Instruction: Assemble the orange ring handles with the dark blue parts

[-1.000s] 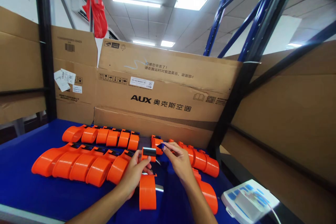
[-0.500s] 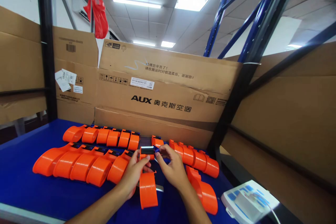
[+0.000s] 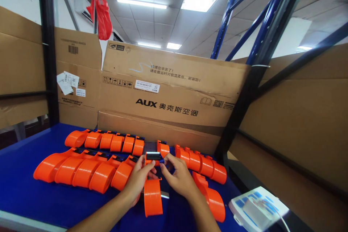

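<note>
My left hand (image 3: 139, 179) is closed around an orange plastic tape dispenser (image 3: 152, 195) that stands on the blue table (image 3: 32, 195); its thumb and fingers grip the dispenser's upper end with the dark toothed blade (image 3: 152, 156). My right hand (image 3: 178, 177) pinches a small dark blue piece against the right side of that blade end. Both hands meet at the dispenser's top.
Two rows of orange dispensers (image 3: 81, 172) lie left of my hands, another row (image 3: 202, 165) to the right, one more (image 3: 213, 201) near my right wrist. Cardboard boxes (image 3: 168, 101) wall the table's back. A white and blue device (image 3: 258, 208) sits at the lower right.
My right hand has moved left and down, bringing the small blue piece against the blade end of the dispenser. The left hand has kept its grip.
</note>
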